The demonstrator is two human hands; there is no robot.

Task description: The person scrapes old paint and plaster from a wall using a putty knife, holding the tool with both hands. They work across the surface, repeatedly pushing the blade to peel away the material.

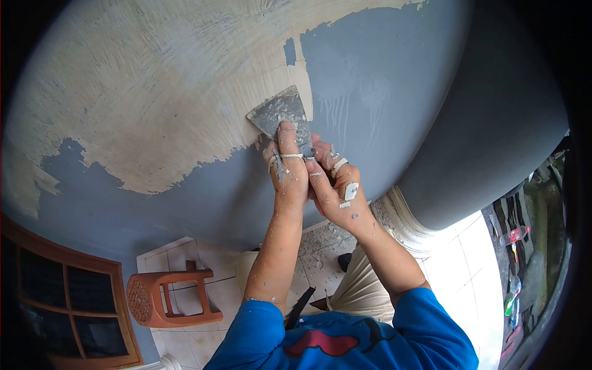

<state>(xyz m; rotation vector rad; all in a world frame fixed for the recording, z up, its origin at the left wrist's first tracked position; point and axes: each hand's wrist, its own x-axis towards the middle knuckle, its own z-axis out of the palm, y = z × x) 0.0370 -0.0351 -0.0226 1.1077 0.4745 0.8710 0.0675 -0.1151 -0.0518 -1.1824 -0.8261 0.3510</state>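
Both my hands grip one putty knife (280, 114) and press its wide metal blade flat against a blue-grey wall (382, 80). My left hand (288, 166) lies on top with a finger stretched along the blade. My right hand (336, 191) wraps the handle from below; both are spotted with dried filler. The blade sits at the edge of a large cream patch of filler (160, 92) that covers the upper left of the wall.
A round grey column (493, 123) with a moulded white base (407, 222) stands to the right. Below on the white tiled floor (209, 283) lies an orange plastic stool (166, 299) on its side. A wood-framed window (68, 296) is at lower left.
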